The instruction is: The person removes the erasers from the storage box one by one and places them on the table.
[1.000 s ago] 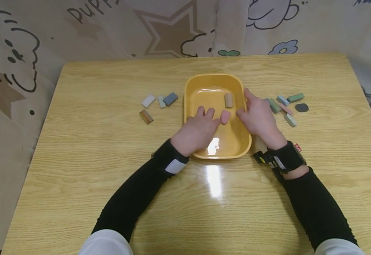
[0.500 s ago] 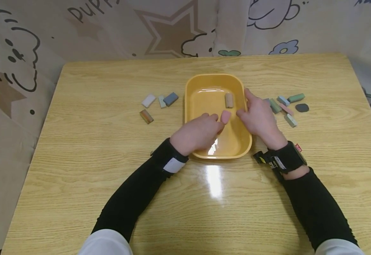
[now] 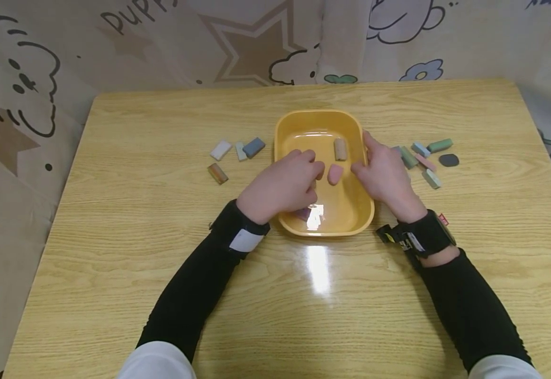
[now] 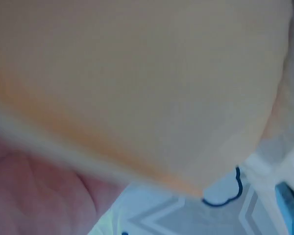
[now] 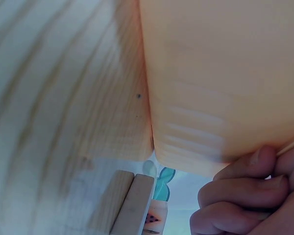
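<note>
Yellow tray (image 3: 321,122) on desk (image 3: 161,210), left hand (image 3: 282,185) loosely curled over its left side holding nothing, pink block (image 3: 335,174) just beside its fingertips, right hand (image 3: 385,176) gripping right rim.

Left wrist view: blurred orange tray (image 4: 137,83) fills frame. Left hand (image 3: 282,184) hides tray floor beneath; grip undeterminable.

Your left wrist view is filled by the blurred yellow tray (image 4: 137,83), your left hand (image 4: 34,196) just beneath it.
</note>
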Motion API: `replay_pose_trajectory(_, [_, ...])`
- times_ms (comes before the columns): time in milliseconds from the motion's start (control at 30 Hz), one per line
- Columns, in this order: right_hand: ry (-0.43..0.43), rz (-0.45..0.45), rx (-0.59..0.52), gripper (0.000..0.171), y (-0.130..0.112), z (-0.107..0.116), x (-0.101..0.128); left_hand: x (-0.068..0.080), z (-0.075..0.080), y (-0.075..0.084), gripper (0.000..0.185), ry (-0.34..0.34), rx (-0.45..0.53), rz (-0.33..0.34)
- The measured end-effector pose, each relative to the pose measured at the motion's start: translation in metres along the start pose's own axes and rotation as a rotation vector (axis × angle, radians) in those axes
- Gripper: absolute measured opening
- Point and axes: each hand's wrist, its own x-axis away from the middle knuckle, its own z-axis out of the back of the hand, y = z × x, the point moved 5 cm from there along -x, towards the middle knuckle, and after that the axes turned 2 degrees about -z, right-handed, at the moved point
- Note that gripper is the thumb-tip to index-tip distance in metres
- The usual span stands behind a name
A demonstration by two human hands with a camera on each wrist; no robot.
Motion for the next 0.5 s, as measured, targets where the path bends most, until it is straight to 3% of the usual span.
replay_pose_trajectory(233, [0.006, 0.005, -0.003, 0.071, 0.001, 0.000, 0.000, 0.011, 0.022, -0.021, 0.020, 0.067, 0.063, 0.065])
replay_pose_trajectory(500, [0.005, 0.002, -0.005, 0.070, 0.001, -0.001, 0.000, 0.018, 0.033, -0.026, 0.023, 0.108, 0.101, 0.064])
